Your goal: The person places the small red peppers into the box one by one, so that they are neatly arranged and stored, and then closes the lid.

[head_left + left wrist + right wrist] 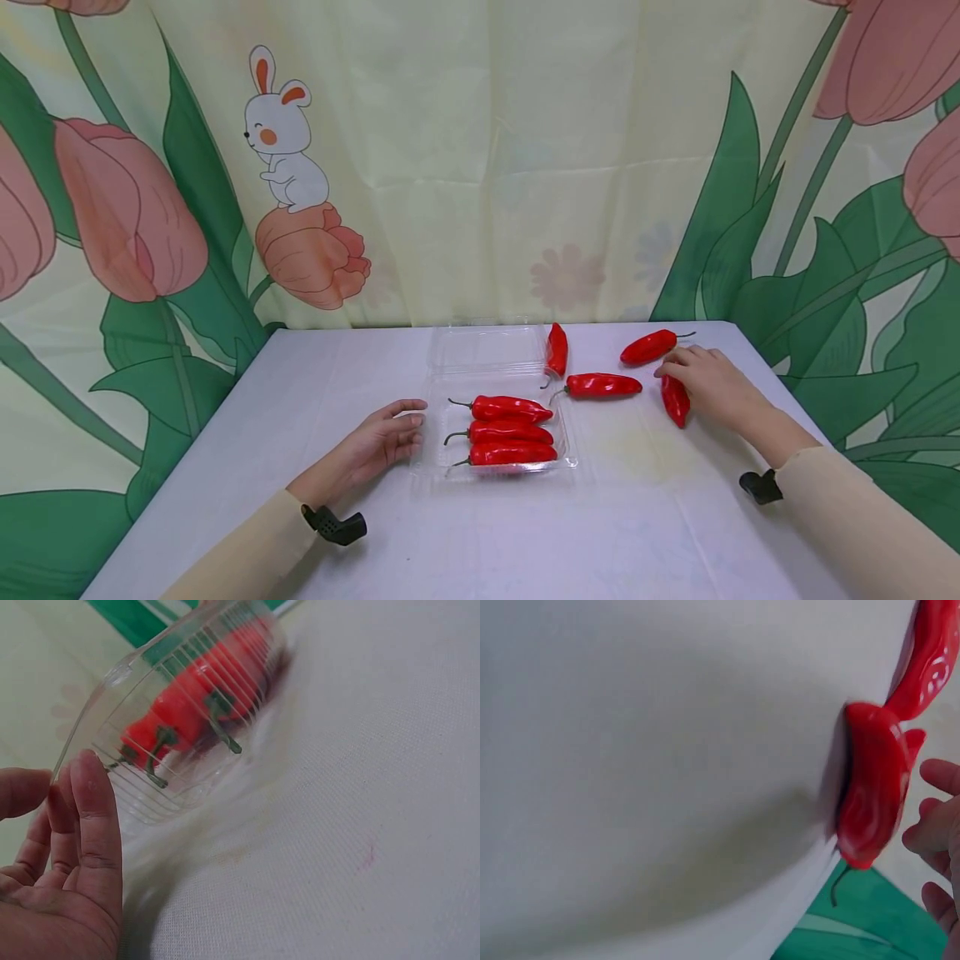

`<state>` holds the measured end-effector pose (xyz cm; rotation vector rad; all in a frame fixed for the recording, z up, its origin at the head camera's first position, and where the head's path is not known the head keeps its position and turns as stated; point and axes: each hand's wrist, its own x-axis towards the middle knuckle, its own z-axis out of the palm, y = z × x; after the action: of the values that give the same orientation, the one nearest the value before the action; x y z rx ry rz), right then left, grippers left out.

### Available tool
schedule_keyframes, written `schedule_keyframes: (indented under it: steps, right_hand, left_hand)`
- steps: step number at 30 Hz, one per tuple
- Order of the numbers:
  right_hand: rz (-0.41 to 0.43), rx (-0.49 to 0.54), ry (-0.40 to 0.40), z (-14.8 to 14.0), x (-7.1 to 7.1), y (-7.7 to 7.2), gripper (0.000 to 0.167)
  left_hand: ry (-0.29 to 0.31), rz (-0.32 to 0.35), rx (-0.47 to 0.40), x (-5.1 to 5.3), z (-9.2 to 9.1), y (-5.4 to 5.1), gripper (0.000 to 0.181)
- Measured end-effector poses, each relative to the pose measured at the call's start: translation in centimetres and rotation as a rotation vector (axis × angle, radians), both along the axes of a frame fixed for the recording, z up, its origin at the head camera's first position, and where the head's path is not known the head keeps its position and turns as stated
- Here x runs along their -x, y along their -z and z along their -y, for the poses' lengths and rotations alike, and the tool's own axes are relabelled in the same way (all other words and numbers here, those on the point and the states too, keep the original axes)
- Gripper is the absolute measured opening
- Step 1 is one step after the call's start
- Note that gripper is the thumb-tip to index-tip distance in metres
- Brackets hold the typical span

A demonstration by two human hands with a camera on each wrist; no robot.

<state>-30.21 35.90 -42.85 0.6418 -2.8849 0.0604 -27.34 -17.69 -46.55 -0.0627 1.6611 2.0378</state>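
Three red chili peppers (512, 432) lie side by side in the bottom half of a clear plastic clamshell box (568, 454). My left hand (386, 442) is at the box's left edge, thumb and fingers at its rim in the left wrist view, fingers loosely bent. My right hand (705, 379) hovers over a single red chili pepper (676, 404) on the right, whose far end is hidden under the fingers. In the right wrist view, a gap shows between the curved fingers (934, 829) and the nearest pepper (870, 787).
The box's lid (487, 350) lies folded back behind it. Loose red peppers lie to the right: one upright-lying (557, 350) beside the lid, one crosswise (603, 385), one near the back edge (648, 347). A white cloth covers the table (525, 542); a printed curtain (480, 167) hangs behind.
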Motion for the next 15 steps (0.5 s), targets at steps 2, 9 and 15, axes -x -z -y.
schedule_keyframes:
  steps: [2, 9, 15]
  right_hand:
    - [0.006, 0.002, -0.013, -0.6, 0.0, 0.2, 0.067]
    - [-0.005, -0.018, -0.031, -2.0, 0.3, 0.9, 0.062]
    - [-0.009, -0.027, -0.005, -2.2, 0.5, 0.9, 0.058]
  left_hand:
    - [-0.003, 0.000, -0.001, 0.0, 0.0, 0.0, 0.044]
    - [-0.005, -0.003, -0.010, 0.0, -0.2, 0.2, 0.040]
    - [-0.008, 0.003, -0.012, -0.1, -0.2, 0.1, 0.041]
